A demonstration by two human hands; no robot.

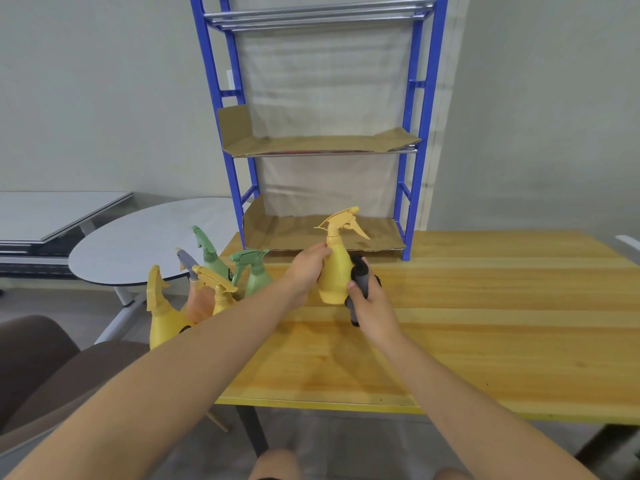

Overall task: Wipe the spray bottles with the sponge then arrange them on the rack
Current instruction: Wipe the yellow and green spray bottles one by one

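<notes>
Far left: a brown chair (pixel 33 358) low in view, with a flat grey tabletop (pixel 52 209) and a round pale table (pixel 145 237) behind it.

Next, at the left edge of the wooden table (pixel 502 323), a cluster of five spray bottles: a yellow bottle (pixel 162 317) nearest, an orange bottle (pixel 201 303) with a grey trigger head, a smaller yellow bottle (pixel 221 297), and two green bottles (pixel 211 254) (pixel 258 277) behind. The left forearm hides most of their bases, so I cannot tell what they stand on.

Centre: the left hand (pixel 306 268) grips the held yellow spray bottle (pixel 336 271) by its shoulder, fingers wrapped round the far side. The bottle is upright, nozzle pointing right, its base at or just above the tabletop (contact unclear), just in front of the rack's bottom shelf.

The dark grey sponge (pixel 360 275) is pressed against the bottle's right side. The right hand (pixel 372 306) holds it, fingers curled round it, thumb on its near face.

Behind: the blue rack (pixel 420 133) stands on the table against the wall, with cardboard liners (pixel 322 143) on its middle and bottom shelves.
</notes>
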